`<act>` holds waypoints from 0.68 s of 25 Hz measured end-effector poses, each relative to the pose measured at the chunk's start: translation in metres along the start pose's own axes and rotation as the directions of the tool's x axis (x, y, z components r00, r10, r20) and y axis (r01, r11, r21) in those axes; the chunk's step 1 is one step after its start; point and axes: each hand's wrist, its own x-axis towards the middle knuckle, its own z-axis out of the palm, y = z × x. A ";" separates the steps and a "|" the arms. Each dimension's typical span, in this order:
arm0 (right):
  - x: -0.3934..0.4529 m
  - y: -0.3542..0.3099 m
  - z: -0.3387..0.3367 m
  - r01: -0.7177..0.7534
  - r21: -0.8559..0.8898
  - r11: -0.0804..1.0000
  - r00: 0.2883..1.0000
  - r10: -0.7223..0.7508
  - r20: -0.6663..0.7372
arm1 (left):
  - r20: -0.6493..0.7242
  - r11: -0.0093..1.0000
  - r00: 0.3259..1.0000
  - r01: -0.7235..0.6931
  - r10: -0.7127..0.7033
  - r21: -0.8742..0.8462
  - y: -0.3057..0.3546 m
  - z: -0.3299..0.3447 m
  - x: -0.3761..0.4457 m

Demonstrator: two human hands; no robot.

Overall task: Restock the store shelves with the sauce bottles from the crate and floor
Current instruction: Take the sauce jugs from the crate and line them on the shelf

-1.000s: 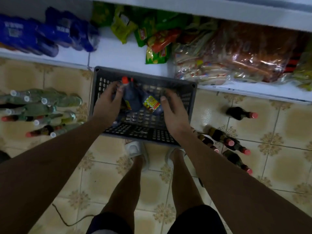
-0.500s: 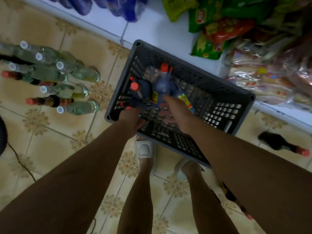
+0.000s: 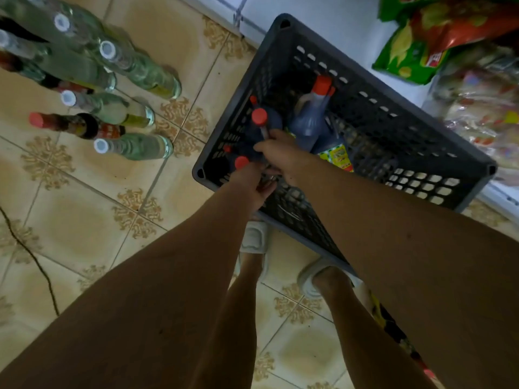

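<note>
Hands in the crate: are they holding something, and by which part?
Right hand grips a dark red-capped sauce bottle by its neck, inside the crate. Left hand reaches beside another red cap; its hold cannot be told.

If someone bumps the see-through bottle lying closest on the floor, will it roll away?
Probably yes: the clear bottle lies on its side on smooth floor tiles, and it looks round. It seems to be glass, so a hard knock might crack it. The dark bottle beside it may stop it rolling that way.
</note>
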 end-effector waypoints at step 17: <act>-0.053 -0.004 -0.022 -0.012 0.265 0.964 1.000 0.006 0.025 | 0.046 1.000 0.999 0.006 -0.005 -0.013 0.013 -0.024 -0.042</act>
